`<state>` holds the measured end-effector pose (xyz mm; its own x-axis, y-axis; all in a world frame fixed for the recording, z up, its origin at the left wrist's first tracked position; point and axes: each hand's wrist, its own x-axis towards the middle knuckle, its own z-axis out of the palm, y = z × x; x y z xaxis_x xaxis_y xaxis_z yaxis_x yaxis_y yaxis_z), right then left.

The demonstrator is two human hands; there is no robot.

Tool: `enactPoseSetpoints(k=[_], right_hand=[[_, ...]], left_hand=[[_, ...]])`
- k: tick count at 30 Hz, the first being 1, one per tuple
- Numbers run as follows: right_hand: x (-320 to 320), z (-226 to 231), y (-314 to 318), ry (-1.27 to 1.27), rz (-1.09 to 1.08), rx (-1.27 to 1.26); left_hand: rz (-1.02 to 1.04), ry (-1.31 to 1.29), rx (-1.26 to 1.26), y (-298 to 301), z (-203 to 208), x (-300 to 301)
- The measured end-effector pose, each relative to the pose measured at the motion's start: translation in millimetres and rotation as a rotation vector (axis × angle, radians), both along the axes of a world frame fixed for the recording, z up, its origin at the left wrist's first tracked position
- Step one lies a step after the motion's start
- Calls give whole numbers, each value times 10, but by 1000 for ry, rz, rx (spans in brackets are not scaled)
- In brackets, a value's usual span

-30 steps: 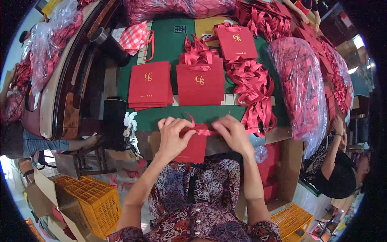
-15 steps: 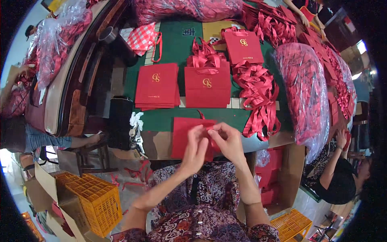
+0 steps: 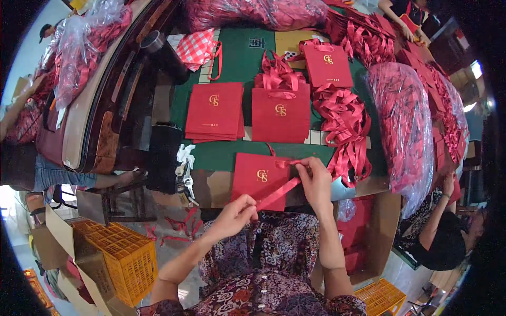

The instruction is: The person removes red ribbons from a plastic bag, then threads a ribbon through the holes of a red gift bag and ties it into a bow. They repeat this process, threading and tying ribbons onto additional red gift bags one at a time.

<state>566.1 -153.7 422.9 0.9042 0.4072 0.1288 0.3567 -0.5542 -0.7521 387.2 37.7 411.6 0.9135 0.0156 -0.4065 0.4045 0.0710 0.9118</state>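
Observation:
A red paper bag (image 3: 247,179) with a gold emblem lies flat before me at the table's near edge. Across it runs a red ribbon (image 3: 278,194), drawn taut on a slant between my hands. My left hand (image 3: 232,215) pinches the lower end by the bag's bottom edge. At the bag's upper right side, my right hand (image 3: 315,181) grips the ribbon close to where it meets the bag. Beyond it lie a stack of flat red bags (image 3: 213,111), bags with ribbon handles (image 3: 281,114), and a heap of loose red ribbons (image 3: 341,118).
A plastic-wrapped red bundle (image 3: 399,129) lies along the table's right side. Black tumbler (image 3: 164,55) and checkered cloth pouch (image 3: 195,50) stand far left; keys (image 3: 185,176) lie near left. Below are an orange crate (image 3: 121,258) and an open carton (image 3: 383,231). Other people sit around.
My hands were close together over the bag; the left has moved down and left, pulling the ribbon straight. The bag's emblem now shows. The whole view has shifted slightly.

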Motion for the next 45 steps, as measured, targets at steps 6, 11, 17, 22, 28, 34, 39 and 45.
enactPoseSetpoints(k=[6,11,17,22,28,34,39,45], right_hand=[[-230,313,217,-172,274,117],[-395,286,373,-39,572,62],[-403,108,417,-13,451,96],[-385,-7,499,-11,254,133],[-398,-131,551,-29,108,81],[-417,-153,531,-66,56,15],[-444,-122,542,83,6,111],[-482,-56,588,203,-19,126]], left_hand=[[86,64,113,243,93,214],[131,44,-15,286,84,400],[166,-261,422,430,89,560],[64,-433,1010,516,19,783],[2,-495,1019,365,-3,787],[-36,-531,1029,277,75,774],[-34,-438,870,214,121,777],[6,-530,836,222,70,783]])
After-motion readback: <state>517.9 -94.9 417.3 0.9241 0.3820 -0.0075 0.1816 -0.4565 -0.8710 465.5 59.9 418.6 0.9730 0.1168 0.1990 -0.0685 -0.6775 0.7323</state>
